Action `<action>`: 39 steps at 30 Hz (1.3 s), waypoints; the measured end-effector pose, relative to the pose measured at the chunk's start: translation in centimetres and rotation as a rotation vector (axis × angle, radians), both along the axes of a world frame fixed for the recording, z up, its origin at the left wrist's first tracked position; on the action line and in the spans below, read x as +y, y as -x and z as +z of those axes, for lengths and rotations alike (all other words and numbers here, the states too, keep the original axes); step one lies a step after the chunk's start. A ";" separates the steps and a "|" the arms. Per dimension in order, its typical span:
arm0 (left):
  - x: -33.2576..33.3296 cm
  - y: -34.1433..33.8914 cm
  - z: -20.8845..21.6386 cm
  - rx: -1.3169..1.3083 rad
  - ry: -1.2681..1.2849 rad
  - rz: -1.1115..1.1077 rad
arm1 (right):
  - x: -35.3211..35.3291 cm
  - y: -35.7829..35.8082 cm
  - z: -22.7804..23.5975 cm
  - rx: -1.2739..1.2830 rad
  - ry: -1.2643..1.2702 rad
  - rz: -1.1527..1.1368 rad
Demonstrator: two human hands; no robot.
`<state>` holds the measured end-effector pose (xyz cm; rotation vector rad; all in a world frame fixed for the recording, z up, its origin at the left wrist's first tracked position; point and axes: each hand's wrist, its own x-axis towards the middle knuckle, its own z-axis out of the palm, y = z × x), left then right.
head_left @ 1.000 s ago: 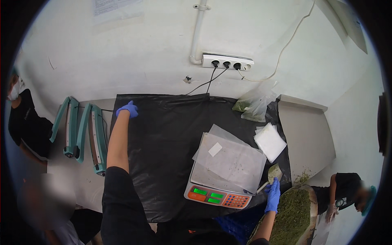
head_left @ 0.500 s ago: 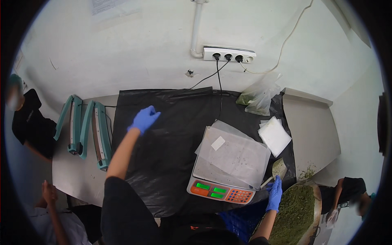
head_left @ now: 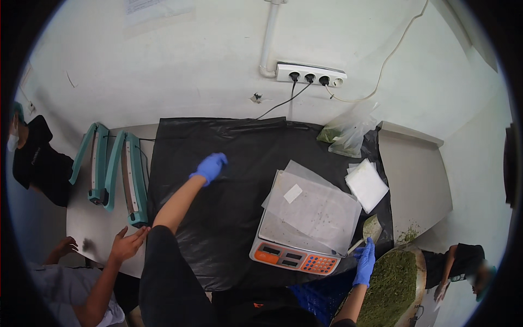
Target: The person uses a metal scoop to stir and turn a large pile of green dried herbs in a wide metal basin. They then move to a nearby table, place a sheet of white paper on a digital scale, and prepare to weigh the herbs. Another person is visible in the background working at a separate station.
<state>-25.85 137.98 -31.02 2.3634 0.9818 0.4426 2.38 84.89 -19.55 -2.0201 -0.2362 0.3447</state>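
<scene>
My left hand (head_left: 211, 168), in a blue glove, hovers over the black plastic sheet (head_left: 239, 147) with its fingers curled in; nothing shows in it. My right hand (head_left: 365, 266), also blue-gloved, has its fingers extended against the scoop (head_left: 371, 229), beside the scale's right corner. The scoop has a pale handle and green bits in its bowl. On the scale (head_left: 266, 231), with its orange keypad, lie clear plastic sheets or flat bags (head_left: 321, 210) and a small white label (head_left: 292, 193).
A tub of chopped green herb (head_left: 389, 289) stands at the lower right. Behind the scale are white squares (head_left: 367, 185) and clear bags (head_left: 348, 136) with greens. Two teal heat sealers (head_left: 133, 180) lie at left, near a co-worker's bare hand (head_left: 128, 243). Other people stand at both sides.
My left hand has moved right and slightly nearer. My right hand stays by the scoop. The scale's green displays have turned dark. A co-worker's hand has reached toward the sealers.
</scene>
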 end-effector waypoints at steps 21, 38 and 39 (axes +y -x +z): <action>15.3 7.3 -0.3 0.257 -0.013 0.808 | -1.0 0.0 -0.2 -0.051 0.112 -0.053; 9.9 5.6 5.6 0.362 1.223 0.180 | -1.7 1.6 1.4 -0.081 0.049 -0.026; 9.4 5.3 5.9 0.372 1.229 0.152 | -1.8 1.8 1.5 -0.075 0.041 -0.028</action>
